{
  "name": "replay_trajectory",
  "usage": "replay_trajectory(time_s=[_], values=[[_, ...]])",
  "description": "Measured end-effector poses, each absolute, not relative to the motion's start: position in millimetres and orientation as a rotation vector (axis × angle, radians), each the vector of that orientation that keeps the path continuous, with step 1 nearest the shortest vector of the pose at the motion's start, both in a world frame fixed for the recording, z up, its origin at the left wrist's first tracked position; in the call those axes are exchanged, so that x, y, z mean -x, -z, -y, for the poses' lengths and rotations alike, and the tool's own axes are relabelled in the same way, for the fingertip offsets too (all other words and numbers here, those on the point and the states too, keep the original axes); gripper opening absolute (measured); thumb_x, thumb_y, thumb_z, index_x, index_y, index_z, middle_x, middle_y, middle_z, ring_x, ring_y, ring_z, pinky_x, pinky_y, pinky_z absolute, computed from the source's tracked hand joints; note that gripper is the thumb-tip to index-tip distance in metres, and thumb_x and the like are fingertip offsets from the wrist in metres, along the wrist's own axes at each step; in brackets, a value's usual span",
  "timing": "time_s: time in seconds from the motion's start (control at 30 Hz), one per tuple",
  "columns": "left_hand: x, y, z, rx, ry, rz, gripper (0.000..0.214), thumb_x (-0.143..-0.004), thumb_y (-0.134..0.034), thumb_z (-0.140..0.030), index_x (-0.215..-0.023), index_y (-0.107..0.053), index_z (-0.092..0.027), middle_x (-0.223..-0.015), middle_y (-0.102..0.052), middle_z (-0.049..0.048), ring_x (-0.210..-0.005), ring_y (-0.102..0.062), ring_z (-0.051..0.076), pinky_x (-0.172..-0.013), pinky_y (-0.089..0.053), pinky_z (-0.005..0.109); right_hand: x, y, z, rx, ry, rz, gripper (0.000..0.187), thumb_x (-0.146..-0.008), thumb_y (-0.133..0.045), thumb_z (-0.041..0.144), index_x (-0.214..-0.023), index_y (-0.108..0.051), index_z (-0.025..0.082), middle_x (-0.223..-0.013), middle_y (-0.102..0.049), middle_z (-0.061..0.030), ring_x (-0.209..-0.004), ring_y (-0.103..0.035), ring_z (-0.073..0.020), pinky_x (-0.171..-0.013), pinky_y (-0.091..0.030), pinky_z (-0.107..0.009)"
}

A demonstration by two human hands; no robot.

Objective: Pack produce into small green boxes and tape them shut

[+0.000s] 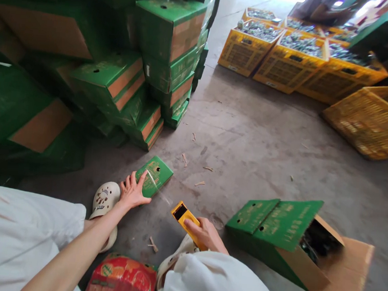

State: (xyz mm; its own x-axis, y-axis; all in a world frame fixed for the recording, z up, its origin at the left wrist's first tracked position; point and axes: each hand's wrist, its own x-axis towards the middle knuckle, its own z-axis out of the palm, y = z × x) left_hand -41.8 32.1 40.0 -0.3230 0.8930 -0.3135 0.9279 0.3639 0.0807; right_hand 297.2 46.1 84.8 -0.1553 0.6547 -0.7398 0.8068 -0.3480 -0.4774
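On the floor in front of me is a closed green cardboard box (159,172) with a round hole in its top. My left hand (134,193) grips its near left end, fingers spread over the top and side, thumb toward the near edge. A clear shiny strip of tape (158,188) runs from the box top toward a yellow tape dispenser (185,215). That dispenser sits in my right hand (206,233), fingers closed around its body, just right of the box and apart from it.
An open green box (275,225) with dark contents stands at right. Stacked green boxes (170,30) rise at left. Filled yellow crates (290,59) and a tilted yellow crate (373,120) are beyond, near another person's arm (331,15). A red package (123,277) lies between my feet.
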Motion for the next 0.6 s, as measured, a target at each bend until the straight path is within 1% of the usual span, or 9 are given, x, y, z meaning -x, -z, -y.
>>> replay_trajectory(time_s=[0.1, 0.2, 0.33, 0.43, 0.5, 0.6], values=[[42, -44, -36, -1.586, 0.137, -2.306, 0.127, -0.066, -0.086, -0.055, -0.173, -0.020, -0.035, -0.171, -0.025, 0.0210, -0.150, -0.036, 0.046, -0.117, -0.031, 0.059, -285, -70, -58, -1.859, 1.375, -1.726, 0.049, -0.092, -0.062, 0.064, -0.091, -0.072, 0.016, -0.090, -0.075, -0.0108, -0.083, -0.068, -0.0251, -0.064, -0.038, -0.030], [36, -51, -39, -1.468, 0.098, -2.306, 0.127, -0.065, -0.088, -0.054, -0.171, -0.020, -0.038, -0.170, -0.027, 0.0203, -0.149, -0.036, 0.047, -0.115, -0.032, 0.060, -286, -66, -66, -1.841, 1.316, -1.740, 0.049, -0.093, -0.061, 0.065, -0.088, -0.070, 0.018, -0.088, -0.075, -0.0110, -0.081, -0.068, -0.0246, -0.063, -0.037, -0.030], [10, -59, -33, -1.302, -0.027, -2.263, 0.124, -0.064, -0.088, -0.055, -0.168, -0.021, -0.041, -0.169, -0.028, 0.0185, -0.151, -0.036, 0.047, -0.114, -0.035, 0.062, -318, -83, -74, -1.854, 1.266, -1.735, 0.053, -0.089, -0.064, 0.071, -0.087, -0.069, 0.018, -0.086, -0.075, -0.0096, -0.079, -0.068, -0.0244, -0.062, -0.036, -0.030], [-13, -56, -20, -1.161, -0.161, -2.128, 0.120, -0.065, -0.088, -0.053, -0.165, -0.023, -0.043, -0.168, -0.033, 0.0157, -0.150, -0.040, 0.046, -0.113, -0.039, 0.063, -348, -103, -78, -1.834, 1.327, -1.682, 0.056, -0.085, -0.068, 0.073, -0.087, -0.071, 0.018, -0.085, -0.075, -0.0089, -0.080, -0.067, -0.0250, -0.061, -0.036, -0.031], [-22, -47, -10, -1.122, -0.267, -2.015, 0.118, -0.065, -0.089, -0.049, -0.165, -0.026, -0.041, -0.165, -0.039, 0.0152, -0.148, -0.046, 0.044, -0.113, -0.042, 0.060, -359, -113, -78, -1.850, 1.357, -1.644, 0.055, -0.082, -0.072, 0.072, -0.087, -0.072, 0.017, -0.086, -0.075, -0.0093, -0.080, -0.067, -0.0256, -0.062, -0.036, -0.031], [-17, -25, -2, -1.157, -0.456, -1.823, 0.116, -0.066, -0.089, -0.041, -0.165, -0.030, -0.030, -0.160, -0.049, 0.0166, -0.145, -0.052, 0.038, -0.118, -0.044, 0.052, -356, -118, -75, -1.884, 1.369, -1.630, 0.051, -0.080, -0.077, 0.068, -0.084, -0.072, 0.017, -0.083, -0.073, -0.0088, -0.078, -0.066, -0.0250, -0.061, -0.036, -0.031]])
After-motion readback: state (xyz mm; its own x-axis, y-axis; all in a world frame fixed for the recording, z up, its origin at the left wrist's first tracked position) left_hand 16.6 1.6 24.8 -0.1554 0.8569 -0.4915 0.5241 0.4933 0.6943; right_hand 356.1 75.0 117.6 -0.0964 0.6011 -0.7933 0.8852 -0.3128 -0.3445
